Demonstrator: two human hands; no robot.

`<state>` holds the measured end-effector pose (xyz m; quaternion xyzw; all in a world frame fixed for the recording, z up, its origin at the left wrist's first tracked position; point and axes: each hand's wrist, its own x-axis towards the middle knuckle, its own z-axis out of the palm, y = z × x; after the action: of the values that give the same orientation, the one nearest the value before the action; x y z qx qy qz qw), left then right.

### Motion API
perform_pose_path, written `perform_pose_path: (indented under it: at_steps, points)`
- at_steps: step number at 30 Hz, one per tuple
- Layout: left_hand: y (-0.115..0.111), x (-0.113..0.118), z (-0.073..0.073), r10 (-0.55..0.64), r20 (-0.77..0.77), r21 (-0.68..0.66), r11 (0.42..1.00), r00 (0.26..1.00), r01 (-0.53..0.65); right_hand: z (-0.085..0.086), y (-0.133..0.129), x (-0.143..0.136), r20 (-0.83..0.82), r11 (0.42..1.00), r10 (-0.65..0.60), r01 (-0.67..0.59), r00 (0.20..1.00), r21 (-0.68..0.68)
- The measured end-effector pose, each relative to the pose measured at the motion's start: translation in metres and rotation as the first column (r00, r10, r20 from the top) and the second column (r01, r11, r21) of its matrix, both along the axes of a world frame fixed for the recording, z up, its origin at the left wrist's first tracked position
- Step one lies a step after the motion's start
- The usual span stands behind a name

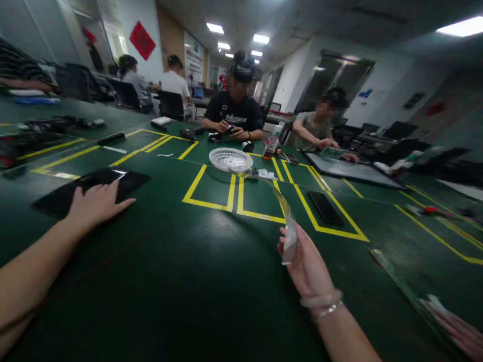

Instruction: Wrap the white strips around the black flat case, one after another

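My left hand [96, 203] lies spread on a flat black item [130, 180] at the left of the green table. At the right of centre, my right hand [302, 256] has its fingers closed on a pale, translucent strip [290, 239]. The strip runs upward from the hand in a curve towards small parts beside a white round basket [231, 160]; blur hides where it ends. A clear band and a bracelet circle my right wrist.
Yellow tape [209, 204] marks rectangles on the table [181, 281]. A black phone-like slab [324, 207] lies right of centre, a large dark panel [350, 168] behind it. Two people work across the table. Another person's blurred hand [456, 327] is at the lower right, near a long green strip [396, 279].
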<state>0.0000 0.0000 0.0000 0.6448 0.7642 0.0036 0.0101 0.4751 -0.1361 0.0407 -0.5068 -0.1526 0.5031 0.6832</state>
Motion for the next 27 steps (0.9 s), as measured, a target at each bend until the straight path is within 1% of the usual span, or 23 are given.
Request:
perform_pose_path:
  at_steps: [3, 6, 10, 12, 14, 17, 20, 24, 27]
  points:
    - [-0.003, -0.01, 0.007, 0.059, -0.001, 0.019, 0.998, 0.998, -0.059, -0.004, 0.005, 0.002, -0.135, 0.996, 0.006, -0.018, 0.991, -0.092]
    - [-0.005, -0.019, 0.012, 0.094, 0.01, 0.027, 0.995, 0.996, -0.094, -0.006, 0.007, 0.005, -0.216, 0.993, -0.002, -0.023, 0.976, -0.117]
    - [-0.007, -0.024, 0.016, 0.073, 0.022, 0.031, 0.997, 0.997, -0.074, -0.005, 0.006, 0.009, -0.25, 0.995, -0.026, 0.0, 0.968, -0.103]
    - [-0.009, -0.022, 0.019, 0.055, 0.02, 0.044, 0.997, 0.998, -0.056, -0.006, 0.005, 0.01, -0.271, 0.996, -0.013, -0.012, 0.963, -0.092]
    - [-0.01, -0.016, 0.022, 0.023, 0.024, 0.055, 0.998, 0.999, -0.024, -0.007, 0.005, 0.011, -0.289, 0.997, -0.006, -0.018, 0.957, -0.081]
    - [-0.011, 0.007, 0.026, -0.087, 0.044, 0.079, 0.993, 0.995, 0.083, -0.009, 0.005, 0.013, -0.315, 0.997, 0.009, -0.032, 0.949, -0.069]
    - [-0.017, 0.044, 0.026, -0.274, 0.069, 0.123, 0.956, 0.959, 0.265, -0.01, 0.006, 0.014, -0.322, 0.998, 0.038, -0.055, 0.946, -0.043]
    - [-0.04, 0.1, 0.022, -0.502, 0.107, 0.166, 0.86, 0.858, 0.483, -0.01, 0.006, 0.014, -0.283, 0.999, 0.051, -0.054, 0.958, -0.001]
    - [-0.065, 0.137, 0.019, -0.654, 0.187, 0.198, 0.756, 0.733, 0.624, -0.011, 0.006, 0.013, -0.242, 0.998, 0.067, -0.063, 0.968, 0.024]
